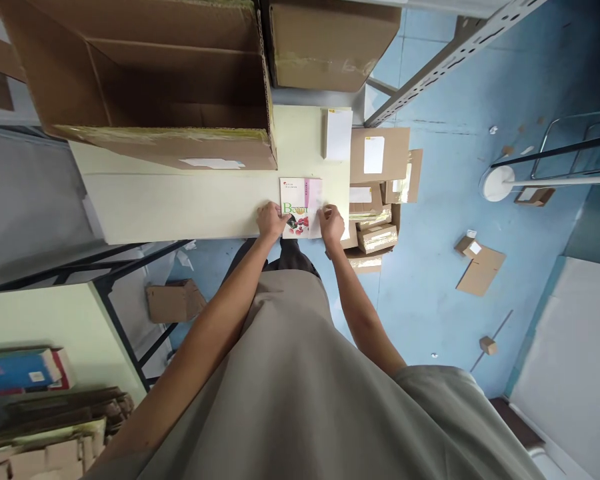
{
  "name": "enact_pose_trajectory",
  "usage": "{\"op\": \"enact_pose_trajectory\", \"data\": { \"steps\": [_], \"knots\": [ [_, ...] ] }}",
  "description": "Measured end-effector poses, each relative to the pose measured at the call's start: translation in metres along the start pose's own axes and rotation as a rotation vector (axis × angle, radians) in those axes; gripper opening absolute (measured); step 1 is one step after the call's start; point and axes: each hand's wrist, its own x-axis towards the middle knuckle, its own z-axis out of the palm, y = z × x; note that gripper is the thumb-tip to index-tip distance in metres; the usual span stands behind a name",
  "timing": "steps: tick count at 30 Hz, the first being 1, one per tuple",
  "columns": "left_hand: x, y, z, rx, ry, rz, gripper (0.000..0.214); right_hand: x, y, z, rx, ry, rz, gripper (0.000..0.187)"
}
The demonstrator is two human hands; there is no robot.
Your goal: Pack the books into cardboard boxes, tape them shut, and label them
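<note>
A book [295,193] with a white and pink cover lies flat near the front edge of the pale table [190,203]. Its cover shows green lettering and a picture of red fruit or flowers. From the left side, my left hand [271,220] grips the book's lower edge, thumb over the cover. Curled fingers of my right hand [333,224] hold the opposite side. Farther back on the tabletop stands a stack of white paper or cards [339,135].
A large open carton [180,143] takes up the table's back left, with another cardboard box [330,53] behind. Several boxes [380,157] are piled at the table's right side. A metal shelf post [445,67] rises at upper right. Books [15,370] lie at lower left.
</note>
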Motion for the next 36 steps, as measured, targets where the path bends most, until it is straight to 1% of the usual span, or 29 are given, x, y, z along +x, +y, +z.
{"op": "enact_pose_trajectory", "data": {
  "steps": [5,7,10,12,14,16,18,21,23,25,26,28,30,32,34,36],
  "knots": [
    [0.002,0.003,-0.001,-0.008,-0.017,-0.05,0.031,0.009,-0.009,0.008,0.062,-0.039,0.13,0.026],
    [0.002,0.004,-0.003,0.003,-0.013,-0.046,0.031,0.013,-0.013,0.004,0.108,-0.091,0.132,0.025],
    [-0.003,0.009,-0.007,0.021,-0.025,-0.019,0.034,0.013,-0.018,-0.009,0.139,-0.127,0.084,0.024],
    [-0.015,0.016,-0.011,0.015,-0.029,0.055,0.039,0.008,-0.024,-0.018,0.142,-0.12,0.027,0.022],
    [-0.036,0.026,-0.014,-0.02,-0.043,0.197,0.042,0.0,-0.034,-0.024,0.14,-0.109,-0.034,0.02],
    [-0.06,0.037,-0.015,-0.057,-0.091,0.328,0.045,-0.01,-0.047,-0.025,0.126,-0.101,-0.072,0.018],
    [-0.081,0.046,-0.016,-0.049,-0.106,0.357,0.051,-0.02,-0.061,-0.023,0.111,-0.098,-0.095,0.019],
    [-0.096,0.046,-0.022,-0.018,-0.033,0.294,0.05,-0.034,-0.083,-0.018,0.14,-0.117,-0.151,0.024],
    [-0.096,0.036,-0.031,-0.045,-0.007,0.239,0.046,-0.041,-0.092,-0.015,0.219,-0.175,-0.218,0.028],
    [-0.09,0.018,-0.043,-0.127,-0.019,0.19,0.042,-0.045,-0.093,-0.013,0.314,-0.253,-0.269,0.033],
    [-0.087,0.007,-0.048,-0.187,-0.024,0.168,0.039,-0.045,-0.091,-0.012,0.346,-0.284,-0.271,0.036],
    [-0.079,-0.018,-0.057,-0.333,-0.013,0.121,0.035,-0.044,-0.083,-0.007,0.353,-0.317,-0.221,0.039],
    [-0.07,-0.042,-0.062,-0.483,0.015,0.059,0.035,-0.042,-0.073,0.002,0.292,-0.337,-0.129,0.036],
    [-0.061,-0.063,-0.063,-0.59,0.039,-0.02,0.037,-0.042,-0.066,0.015,0.2,-0.372,-0.059,0.028],
    [-0.052,-0.079,-0.062,-0.628,0.052,-0.097,0.039,-0.044,-0.065,0.032,0.101,-0.405,-0.035,0.024],
    [-0.044,-0.088,-0.059,-0.604,0.058,-0.15,0.042,-0.049,-0.067,0.047,0.002,-0.399,-0.049,0.022]
  ]
}}
